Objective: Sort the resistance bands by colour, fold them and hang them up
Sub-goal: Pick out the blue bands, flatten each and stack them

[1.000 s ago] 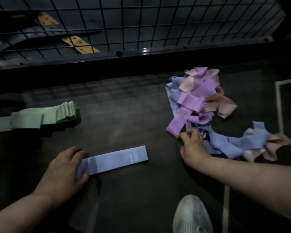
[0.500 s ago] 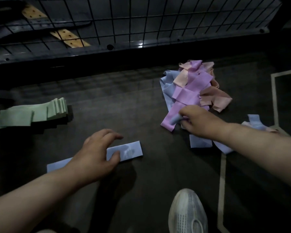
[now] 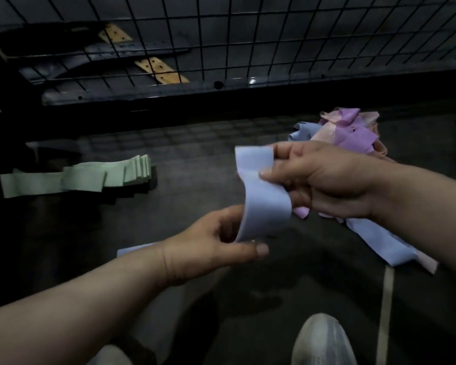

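aloft, one blue band [image 3: 263,196]; left hand [image 3: 208,248], right hand [image 3: 324,180] pinching it

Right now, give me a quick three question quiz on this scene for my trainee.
1. True or false: the left grip and the right grip both hold the blue band.
2. What colour is the sorted stack at the far left? A green, B pink, C purple.
3. Fill in: the mixed unsorted pile lies just beyond the ____ grip.
Key: 1 true; 2 A; 3 right.
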Demonstrator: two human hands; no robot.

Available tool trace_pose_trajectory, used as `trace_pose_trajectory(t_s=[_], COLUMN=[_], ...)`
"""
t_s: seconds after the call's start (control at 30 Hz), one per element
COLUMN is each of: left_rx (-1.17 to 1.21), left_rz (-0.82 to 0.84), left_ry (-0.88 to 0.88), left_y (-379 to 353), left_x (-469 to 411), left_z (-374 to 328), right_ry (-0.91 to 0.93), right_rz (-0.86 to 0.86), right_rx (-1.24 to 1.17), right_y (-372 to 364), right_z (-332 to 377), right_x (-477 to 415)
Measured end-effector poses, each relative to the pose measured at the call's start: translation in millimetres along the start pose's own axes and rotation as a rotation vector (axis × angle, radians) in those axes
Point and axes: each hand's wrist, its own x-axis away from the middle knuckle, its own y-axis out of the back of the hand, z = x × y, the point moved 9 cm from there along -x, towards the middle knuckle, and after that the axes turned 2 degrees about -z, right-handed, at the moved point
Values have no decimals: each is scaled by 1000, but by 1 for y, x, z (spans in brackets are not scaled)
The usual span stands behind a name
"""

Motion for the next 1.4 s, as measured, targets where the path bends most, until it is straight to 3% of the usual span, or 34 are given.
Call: trace_pose_trajectory(t_s=[0.17, 0.3, 0.4, 0.5, 0.63, 0.83, 0.93, 1.23, 1.4], left_rx=[214, 416, 414, 394, 272, 70, 33, -129, -293], left_rz=[-5, -38, -83, -173, -301, -628, -753, -843, -878], left_ry=[112, 212, 303, 386, 449, 472, 476, 431, 434], left_y=[7, 30, 49, 74, 112, 176, 189, 189, 191], left_x=[21, 39, 52, 65, 87, 110, 115, 112, 114], left_z=[28, 58, 74, 93, 115, 144, 158, 166, 167], right_ry=[71, 67, 56, 85, 152, -128, -232, -267, -232], right_rz=[-208, -299, -320, -371, -515, -550, -535, -504, -494], right_rx=[-266, -307, -281, -169, 248, 512, 506, 590, 817], right_y=[14, 22, 23, 27, 37, 44, 45, 54, 58], right_z=[11, 1, -6, -14, -30, -115, -144, -162, -161], right_x=[-25, -38, -44, -48, -50, -62, -60, -63, -64])
